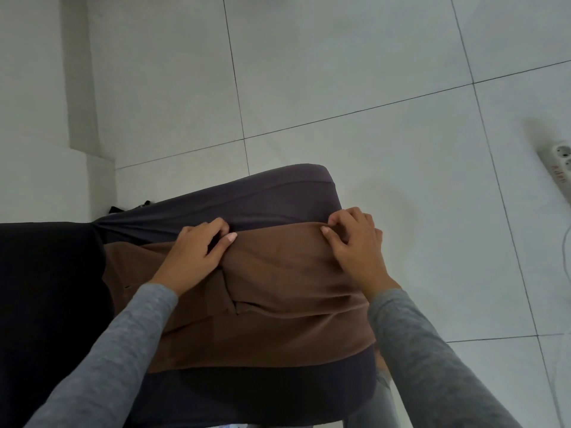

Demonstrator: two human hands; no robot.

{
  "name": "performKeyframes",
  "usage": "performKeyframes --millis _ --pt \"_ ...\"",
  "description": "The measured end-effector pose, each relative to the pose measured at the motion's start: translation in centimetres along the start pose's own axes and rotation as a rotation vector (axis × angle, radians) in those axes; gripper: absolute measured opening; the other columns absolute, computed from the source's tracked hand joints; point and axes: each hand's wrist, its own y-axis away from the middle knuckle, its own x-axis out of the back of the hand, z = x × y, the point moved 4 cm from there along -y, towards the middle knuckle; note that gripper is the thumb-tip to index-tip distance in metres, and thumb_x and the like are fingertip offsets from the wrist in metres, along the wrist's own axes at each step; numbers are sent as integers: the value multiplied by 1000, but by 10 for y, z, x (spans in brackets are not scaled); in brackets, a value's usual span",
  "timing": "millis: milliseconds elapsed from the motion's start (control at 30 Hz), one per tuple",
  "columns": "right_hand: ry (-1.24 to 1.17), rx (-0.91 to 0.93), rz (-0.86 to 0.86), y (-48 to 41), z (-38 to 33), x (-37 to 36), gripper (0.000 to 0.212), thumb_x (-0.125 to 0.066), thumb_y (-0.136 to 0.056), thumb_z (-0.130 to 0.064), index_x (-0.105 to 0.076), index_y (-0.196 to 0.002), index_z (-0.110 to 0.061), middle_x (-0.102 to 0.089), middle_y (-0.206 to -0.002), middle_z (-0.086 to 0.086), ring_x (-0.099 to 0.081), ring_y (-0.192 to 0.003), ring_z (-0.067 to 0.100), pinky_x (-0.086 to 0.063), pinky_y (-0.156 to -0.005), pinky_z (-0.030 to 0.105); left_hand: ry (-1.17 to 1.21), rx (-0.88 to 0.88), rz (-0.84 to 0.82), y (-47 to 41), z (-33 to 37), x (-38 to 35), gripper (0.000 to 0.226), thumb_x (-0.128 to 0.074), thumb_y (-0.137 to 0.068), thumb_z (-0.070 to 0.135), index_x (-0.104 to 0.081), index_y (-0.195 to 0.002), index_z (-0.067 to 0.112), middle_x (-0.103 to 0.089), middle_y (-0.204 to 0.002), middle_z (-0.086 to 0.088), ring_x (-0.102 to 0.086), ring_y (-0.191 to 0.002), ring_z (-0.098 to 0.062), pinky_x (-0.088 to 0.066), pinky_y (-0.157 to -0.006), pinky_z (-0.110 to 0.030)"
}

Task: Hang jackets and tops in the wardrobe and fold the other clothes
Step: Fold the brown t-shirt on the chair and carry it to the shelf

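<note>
A brown garment (278,291) lies folded across a dark grey cushioned seat (265,193). My left hand (197,251) grips the garment's far edge on the left, fingers curled over the fold and thumb on top. At the far right corner, my right hand (355,239) pinches that same edge with curled fingers. Both arms wear grey sleeves. A crease runs down the middle of the brown cloth.
A black fabric mass (46,288) covers the seat's left side. White floor tiles (340,72) surround the seat. A white power strip (556,165) with a cable lies on the floor at the right edge. A white wall base (37,118) stands at the left.
</note>
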Motion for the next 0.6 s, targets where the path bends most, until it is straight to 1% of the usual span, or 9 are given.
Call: performKeyframes --millis 67,133,200,267,367,433,467,533,600 --pt "-56 -35 15 -4 3 2 10 -57 -91 -26 -49 -84 -29 -52 -90 -15 -41 -97 8 -20 -85 28 50 40 -87 -7 -3 -1 27 -42 -94 48 -46 -83 24 -49 -58 5 -47 -53 -9 -29 -58 -25" --pt "-90 -67 56 -5 4 3 10 -56 -91 -24 -50 -84 -27 -55 -87 -14 -44 -96 9 -19 -84 26 -3 36 -69 -12 -4 -2 31 -41 -93 53 -47 -82 24 -52 -62 6 -49 -57 -10 -31 -62 -27" --pt "-80 -97 134 -5 4 1 8 -55 -91 -22 -50 -86 -26 -55 -91 -13 -45 -100 11 -21 -85 26 -153 16 61 -13 -5 -1 34 -39 -91 54 -50 -82 23 -51 -71 7 -48 -66 -13 -34 -72 -30" --pt "-57 -137 250 0 4 1 5 -53 -91 -23 -52 -95 -25 -54 -102 -10 -45 -107 14 -26 -90 29 -232 49 239 -6 -1 1 32 -42 -91 46 -57 -90 18 -54 -86 3 -48 -82 -16 -33 -81 -34" --pt "-12 -15 300 17 -4 -3 28 -47 -93 -31 -54 -119 -23 -49 -126 -5 -38 -124 13 -30 -103 34 -172 -13 391 11 24 -6 33 -44 -94 33 -62 -106 9 -60 -110 -11 -49 -107 -21 -35 -94 -37" --pt "58 142 196 33 -10 -18 40 -42 -95 -34 -48 -133 -23 -43 -141 -4 -29 -136 10 -23 -112 33 -150 -171 272 23 47 -29 38 -40 -97 31 -57 -123 10 -56 -128 -12 -44 -124 -22 -31 -106 -39" --pt "85 174 130 42 -11 -26 45 -38 -96 -36 -41 -139 -25 -37 -148 -5 -22 -141 9 -18 -115 33 -165 -219 170 28 56 -43 42 -34 -99 34 -48 -133 14 -48 -139 -9 -37 -133 -20 -24 -112 -40" --pt "81 86 66 55 0 -37 52 -29 -96 -43 -25 -146 -32 -21 -155 -10 -10 -144 5 -10 -118 33 -219 -201 40 33 63 -65 49 -21 -101 42 -26 -145 23 -27 -153 -3 -18 -143 -17 -10 -117 -40" --pt "-16 -94 91 60 20 -38 58 -20 -93 -52 -18 -148 -33 -15 -157 -11 -11 -144 5 -12 -119 35 -262 -90 30 29 63 -72 53 -14 -100 48 -13 -148 26 -11 -157 0 -6 -146 -16 -2 -118 -41"
